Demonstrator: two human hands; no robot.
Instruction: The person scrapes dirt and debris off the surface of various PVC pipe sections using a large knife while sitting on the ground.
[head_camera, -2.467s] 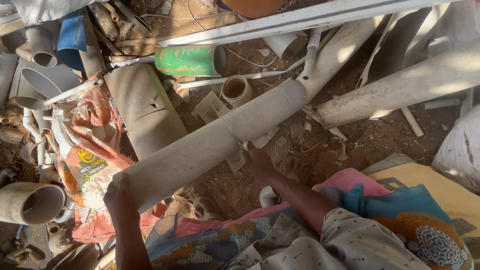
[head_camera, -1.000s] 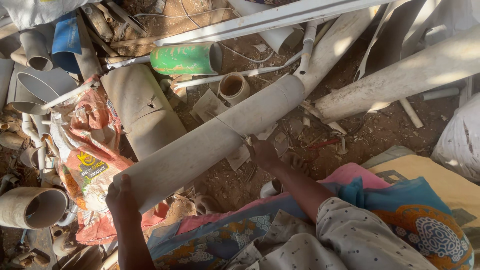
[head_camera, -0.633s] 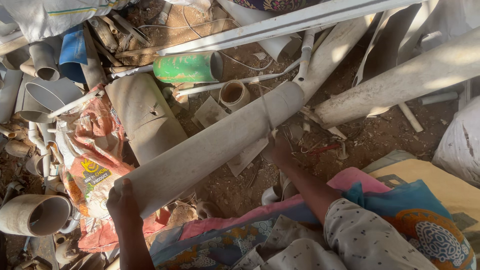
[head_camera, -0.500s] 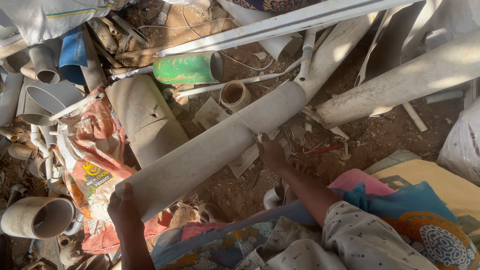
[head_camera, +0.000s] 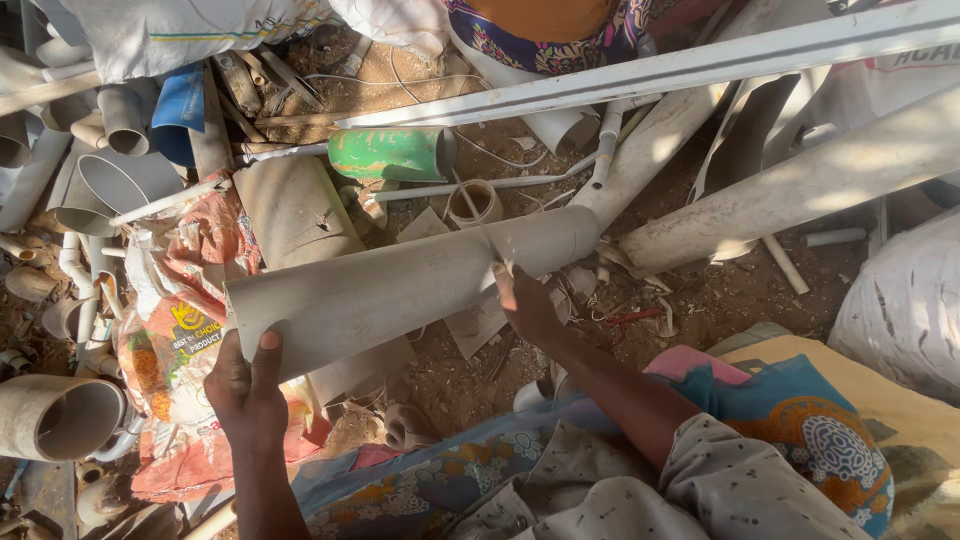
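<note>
A long, wide grey plastic pipe lies slantwise over dirt and scraps. My left hand grips its near left end, thumb on the rim. My right hand is closed under the pipe's right part and holds a thin blade that lies across the pipe's top. My patterned cloth-covered lap is below the pipe.
Around it lie a green pipe piece, a short pipe ring, a half-pipe shell and a long white pipe. Thick dusty pipes cross at right by a white sack. An orange bag and pipe offcuts crowd the left.
My right hand has moved up and down along the pipe with the blade, ending a little higher against it. My left hand keeps its grip on the pipe's end.
</note>
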